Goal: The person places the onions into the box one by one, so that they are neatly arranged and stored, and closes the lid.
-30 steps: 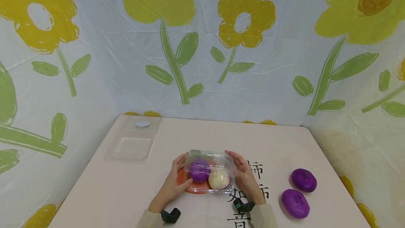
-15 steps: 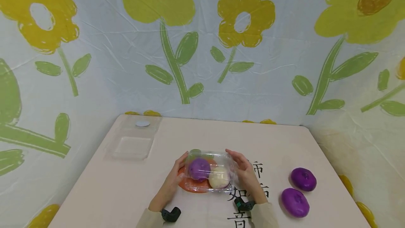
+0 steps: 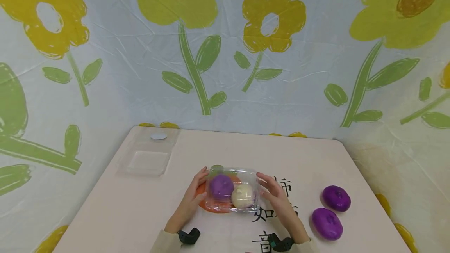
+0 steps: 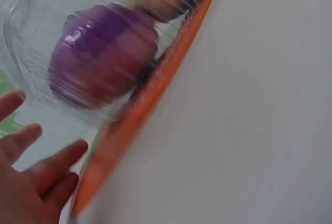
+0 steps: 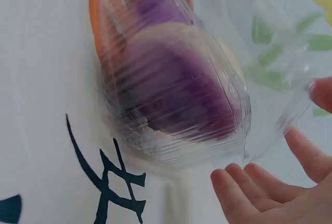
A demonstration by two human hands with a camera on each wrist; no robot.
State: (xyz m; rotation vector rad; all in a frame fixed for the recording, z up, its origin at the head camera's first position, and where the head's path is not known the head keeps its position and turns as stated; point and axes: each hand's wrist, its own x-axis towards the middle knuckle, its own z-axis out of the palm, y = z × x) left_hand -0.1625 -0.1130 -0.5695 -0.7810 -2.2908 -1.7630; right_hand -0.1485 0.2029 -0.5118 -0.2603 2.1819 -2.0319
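A clear plastic clamshell box (image 3: 234, 173), lid down, lies on an orange shape with a green top (image 3: 210, 206). Inside sit a purple onion-like vegetable (image 3: 221, 186) and a cream one with purple skin on one side (image 3: 243, 196). My left hand (image 3: 191, 198) is at the box's left side, fingers spread; in the left wrist view the fingertips (image 4: 78, 149) stand apart from the plastic. On the right side is my right hand (image 3: 281, 202), its fingers extended. In the right wrist view one fingertip (image 5: 314, 86) is at the clear rim; contact cannot be told.
Two flattened purple vegetables (image 3: 336, 198) lie on the right of the table. A second clear box (image 3: 147, 163) stands open at the back left. Black printed characters (image 3: 263, 214) show by my right hand. A flower-printed cloth (image 3: 140, 50) hangs around the table.
My right hand has drawn back slightly to the right of the box and its fingers have loosened. My left thumb has moved away from the box's front. The box has hardly moved.
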